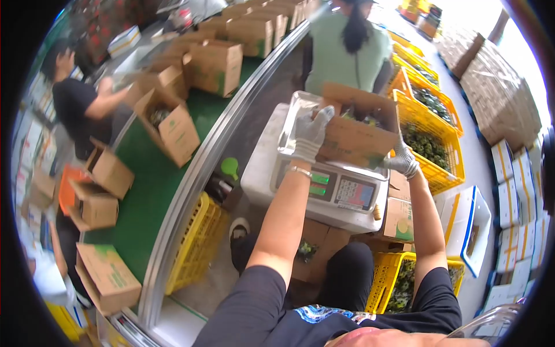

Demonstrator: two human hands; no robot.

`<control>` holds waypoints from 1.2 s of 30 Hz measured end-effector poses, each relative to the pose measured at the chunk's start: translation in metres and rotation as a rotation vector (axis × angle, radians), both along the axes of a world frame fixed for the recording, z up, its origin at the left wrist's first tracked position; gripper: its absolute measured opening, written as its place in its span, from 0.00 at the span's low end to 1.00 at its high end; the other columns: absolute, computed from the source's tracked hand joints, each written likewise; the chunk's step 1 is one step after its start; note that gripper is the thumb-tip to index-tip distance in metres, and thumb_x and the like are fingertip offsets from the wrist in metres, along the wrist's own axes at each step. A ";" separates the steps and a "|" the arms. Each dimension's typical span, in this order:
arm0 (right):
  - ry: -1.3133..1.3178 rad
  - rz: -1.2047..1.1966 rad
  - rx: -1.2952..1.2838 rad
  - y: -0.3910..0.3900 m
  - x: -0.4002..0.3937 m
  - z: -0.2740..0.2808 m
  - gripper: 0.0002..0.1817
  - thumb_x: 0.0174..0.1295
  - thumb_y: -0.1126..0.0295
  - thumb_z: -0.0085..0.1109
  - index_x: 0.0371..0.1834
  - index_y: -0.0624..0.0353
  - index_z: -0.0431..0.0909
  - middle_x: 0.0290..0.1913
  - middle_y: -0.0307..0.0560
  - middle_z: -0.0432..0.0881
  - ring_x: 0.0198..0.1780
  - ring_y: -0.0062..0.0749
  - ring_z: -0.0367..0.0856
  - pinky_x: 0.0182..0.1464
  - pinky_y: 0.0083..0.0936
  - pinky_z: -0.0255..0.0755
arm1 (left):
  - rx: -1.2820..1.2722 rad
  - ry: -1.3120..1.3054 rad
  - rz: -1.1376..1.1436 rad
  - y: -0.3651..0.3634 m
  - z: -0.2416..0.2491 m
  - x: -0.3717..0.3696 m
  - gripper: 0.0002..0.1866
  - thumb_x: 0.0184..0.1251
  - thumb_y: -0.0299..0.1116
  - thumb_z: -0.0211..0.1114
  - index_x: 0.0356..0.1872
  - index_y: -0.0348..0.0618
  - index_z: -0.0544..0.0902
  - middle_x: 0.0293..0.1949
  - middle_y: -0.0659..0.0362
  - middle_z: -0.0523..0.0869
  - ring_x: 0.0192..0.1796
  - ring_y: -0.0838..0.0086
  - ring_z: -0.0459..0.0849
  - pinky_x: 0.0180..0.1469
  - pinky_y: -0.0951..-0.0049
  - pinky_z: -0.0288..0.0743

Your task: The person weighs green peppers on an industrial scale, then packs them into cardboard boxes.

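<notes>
Over the weighing scale [325,189] I hold an open cardboard box [354,144]; whether its base touches the pan is hidden. Dark, shiny packed items [363,115] show inside it. My left hand [311,134], in a grey-white glove, grips the box's left side with the thumb up near the rim. Its palm is over the metal pan [299,104]. My right hand [402,161], also gloved, is closed on the lower right side of the box; some fingers are hidden. The scale's green displays are lit, and it stands on a white block [257,176].
Yellow crates [457,155] of dark green produce line the right. Left of me, a metal-railed green conveyor [136,173] carries open cardboard boxes [167,130]. One person [350,58] is straight ahead; another [78,98] handles boxes across the conveyor. White boxes [511,179] are stacked far right.
</notes>
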State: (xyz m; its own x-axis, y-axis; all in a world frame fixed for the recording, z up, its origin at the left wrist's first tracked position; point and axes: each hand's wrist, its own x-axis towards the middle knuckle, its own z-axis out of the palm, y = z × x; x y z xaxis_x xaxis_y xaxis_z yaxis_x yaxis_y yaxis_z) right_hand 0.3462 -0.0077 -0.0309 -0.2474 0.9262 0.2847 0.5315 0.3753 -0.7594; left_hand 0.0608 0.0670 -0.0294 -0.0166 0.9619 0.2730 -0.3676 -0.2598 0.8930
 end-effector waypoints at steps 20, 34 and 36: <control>0.356 0.051 -0.092 -0.057 -0.500 -0.046 0.56 0.25 0.62 0.77 0.62 0.62 0.53 0.55 0.57 0.64 0.57 0.51 0.67 0.62 0.39 0.63 | -0.173 0.632 1.338 -0.100 0.039 -0.378 0.34 0.66 0.53 0.54 0.59 0.28 0.68 0.58 0.39 0.72 0.61 0.55 0.70 0.64 0.61 0.60; -0.852 -0.262 -0.317 -0.174 -0.349 -0.109 0.42 0.38 0.48 0.71 0.63 0.39 0.68 0.67 0.49 0.62 0.68 0.56 0.56 0.62 0.59 0.57 | -0.202 1.003 1.129 -0.065 -0.026 -0.369 0.59 0.39 0.59 0.74 0.70 0.40 0.51 0.68 0.36 0.54 0.69 0.40 0.55 0.64 0.38 0.56; -0.910 -0.256 -0.468 -0.201 -0.305 -0.130 0.38 0.40 0.52 0.71 0.59 0.36 0.70 0.65 0.50 0.62 0.66 0.57 0.58 0.59 0.54 0.64 | -0.043 1.068 1.141 -0.053 -0.051 -0.382 0.56 0.41 0.57 0.74 0.68 0.39 0.54 0.68 0.37 0.54 0.70 0.42 0.53 0.65 0.36 0.50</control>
